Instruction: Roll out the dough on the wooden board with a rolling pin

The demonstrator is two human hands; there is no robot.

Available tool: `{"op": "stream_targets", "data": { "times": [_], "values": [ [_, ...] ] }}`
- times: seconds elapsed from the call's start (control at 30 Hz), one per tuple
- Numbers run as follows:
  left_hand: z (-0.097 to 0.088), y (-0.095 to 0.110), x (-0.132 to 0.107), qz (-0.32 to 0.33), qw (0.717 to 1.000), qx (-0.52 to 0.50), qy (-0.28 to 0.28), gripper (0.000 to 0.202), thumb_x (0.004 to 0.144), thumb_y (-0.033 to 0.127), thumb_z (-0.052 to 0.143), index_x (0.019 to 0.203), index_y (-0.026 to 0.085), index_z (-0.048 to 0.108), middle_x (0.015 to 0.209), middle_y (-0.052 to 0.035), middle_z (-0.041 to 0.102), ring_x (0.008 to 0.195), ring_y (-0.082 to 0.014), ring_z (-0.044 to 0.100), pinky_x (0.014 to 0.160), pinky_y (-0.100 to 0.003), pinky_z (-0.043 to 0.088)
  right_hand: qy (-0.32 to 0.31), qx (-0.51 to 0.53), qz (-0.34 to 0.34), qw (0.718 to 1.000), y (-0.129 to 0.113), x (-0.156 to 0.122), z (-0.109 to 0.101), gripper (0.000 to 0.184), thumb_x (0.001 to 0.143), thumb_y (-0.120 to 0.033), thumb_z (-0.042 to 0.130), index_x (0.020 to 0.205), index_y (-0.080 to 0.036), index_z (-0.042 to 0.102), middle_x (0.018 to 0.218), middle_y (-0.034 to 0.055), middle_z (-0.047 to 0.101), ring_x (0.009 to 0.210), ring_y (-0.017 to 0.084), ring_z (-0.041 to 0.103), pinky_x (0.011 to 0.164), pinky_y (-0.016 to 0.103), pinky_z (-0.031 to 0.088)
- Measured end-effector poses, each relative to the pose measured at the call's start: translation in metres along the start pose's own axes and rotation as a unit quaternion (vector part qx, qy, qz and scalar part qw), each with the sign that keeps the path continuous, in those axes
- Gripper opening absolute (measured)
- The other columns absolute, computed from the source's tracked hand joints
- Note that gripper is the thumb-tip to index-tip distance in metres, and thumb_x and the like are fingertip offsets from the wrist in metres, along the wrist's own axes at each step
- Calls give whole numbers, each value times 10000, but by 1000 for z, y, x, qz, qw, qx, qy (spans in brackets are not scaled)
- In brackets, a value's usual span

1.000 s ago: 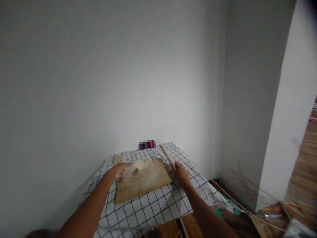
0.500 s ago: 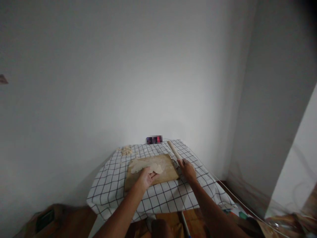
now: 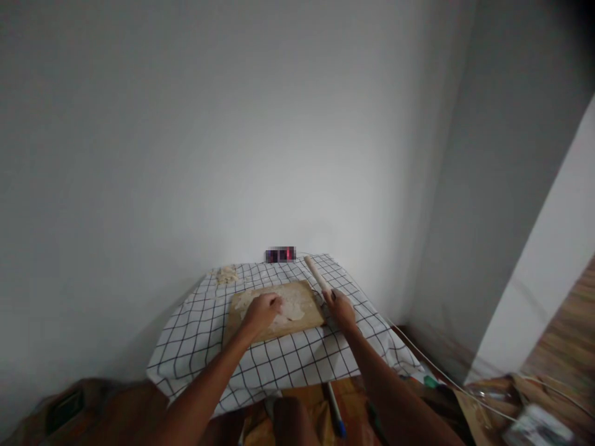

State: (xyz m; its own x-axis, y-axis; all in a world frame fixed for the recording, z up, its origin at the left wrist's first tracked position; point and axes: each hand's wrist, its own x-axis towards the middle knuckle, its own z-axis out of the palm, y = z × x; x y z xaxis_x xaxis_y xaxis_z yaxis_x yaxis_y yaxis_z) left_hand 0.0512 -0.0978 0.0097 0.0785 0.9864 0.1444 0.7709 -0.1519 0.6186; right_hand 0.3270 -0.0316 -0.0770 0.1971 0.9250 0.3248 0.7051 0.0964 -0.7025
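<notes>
A wooden board [image 3: 307, 319] lies on a small table covered with a black-and-white checked cloth [image 3: 204, 322]. A flat pale sheet of dough [image 3: 294, 306] rests on the board. My left hand [image 3: 261, 311] lies on the dough's left part with fingers curled down onto it. My right hand [image 3: 339, 308] sits at the board's right edge, closed round the near end of a wooden rolling pin [image 3: 316, 274] that points away toward the wall.
A lump of dough scraps [image 3: 227, 274] sits at the table's far left corner, and a small dark object [image 3: 280, 254] stands against the white wall. A white cable [image 3: 432, 365] runs down to the right. Clutter covers the floor below.
My left hand went from the board's far left corner to its near edge, then settled on the dough. The dough now lies flat. My right hand kept hold of the rolling pin.
</notes>
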Motion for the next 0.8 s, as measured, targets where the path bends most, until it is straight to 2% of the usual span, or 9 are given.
{"op": "stream_targets", "data": {
  "times": [0.1, 0.17, 0.27, 0.33, 0.43, 0.53, 0.63, 0.7, 0.8],
  "values": [
    [13, 2, 0, 48, 995, 87, 2, 503, 1126, 474, 572, 1555, 276, 743, 1753, -127, 638, 1730, -396, 447, 1459, -632, 263, -8, -3, 7, 1000, 2, 1, 1, 412, 1178, -546, 524, 1073, -234, 773, 1019, 100, 822, 949, 255, 736, 773, 320, 446],
    [26, -2, -3, 48, 992, 112, -32, 560, 1123, 475, 606, 1656, 320, 674, 1883, -106, 478, 1822, -437, 238, 1470, -727, 61, -8, 6, 4, 1000, 5, 2, 3, 418, 1172, -558, 516, 1095, -236, 770, 1033, 109, 823, 962, 268, 737, 786, 328, 462],
    [36, -10, -5, 42, 993, 101, -53, 576, 1135, 473, 611, 1693, 334, 647, 1929, -90, 382, 1841, -454, 151, 1451, -762, -55, 19, 39, -18, 999, 9, 2, 2, 440, 1157, -566, 494, 1201, -215, 757, 1082, 127, 815, 998, 288, 737, 830, 342, 497],
    [30, -11, -1, 27, 996, 60, -60, 569, 1135, 452, 620, 1690, 327, 646, 1908, -88, 424, 1838, -422, 197, 1471, -722, -18, 43, 59, -32, 997, 10, 2, 0, 476, 1150, -568, 470, 1289, -196, 734, 1118, 132, 807, 1023, 293, 732, 863, 351, 516],
    [0, -10, 8, 9, 999, -48, -20, 583, 1182, 423, 499, 1710, 207, 614, 1839, -147, 533, 1787, -339, 374, 1492, -541, 212, 26, 53, -43, 997, 7, -1, -5, 451, 1136, -538, 489, 1343, -218, 729, 1224, 120, 805, 1080, 284, 727, 899, 349, 530],
    [-41, -12, 12, 15, 994, -68, 82, 650, 1223, 431, 327, 1760, 119, 520, 1853, -176, 507, 1763, -287, 417, 1476, -445, 277, -55, 25, -89, 994, -3, -3, -11, 350, 1124, -458, 546, 1285, -251, 778, 1296, 91, 802, 1140, 261, 728, 940, 321, 534],
    [-65, -19, 8, 58, 985, -28, 162, 614, 1213, 458, 360, 1694, 166, 606, 1778, -141, 609, 1705, -271, 495, 1470, -440, 308, -153, 15, -171, 973, -20, -2, -19, 295, 1106, -375, 612, 1267, -240, 819, 1270, 82, 813, 1170, 254, 735, 1004, 304, 541],
    [-64, -25, 1, 87, 983, 23, 158, 578, 1206, 447, 389, 1646, 191, 663, 1735, -119, 656, 1711, -284, 483, 1484, -470, 288, -213, 20, -231, 949, -31, 0, -25, 288, 1107, -369, 648, 1274, -234, 840, 1268, 85, 814, 1140, 249, 745, 1019, 309, 554],
    [-39, -35, -10, 99, 984, 95, 117, 538, 1206, 420, 412, 1603, 216, 712, 1737, -95, 660, 1745, -317, 437, 1492, -534, 278, -263, 18, -322, 909, -40, 2, -26, 275, 1101, -389, 707, 1261, -239, 873, 1253, 101, 806, 1077, 244, 755, 1018, 341, 589]
  ]
}}
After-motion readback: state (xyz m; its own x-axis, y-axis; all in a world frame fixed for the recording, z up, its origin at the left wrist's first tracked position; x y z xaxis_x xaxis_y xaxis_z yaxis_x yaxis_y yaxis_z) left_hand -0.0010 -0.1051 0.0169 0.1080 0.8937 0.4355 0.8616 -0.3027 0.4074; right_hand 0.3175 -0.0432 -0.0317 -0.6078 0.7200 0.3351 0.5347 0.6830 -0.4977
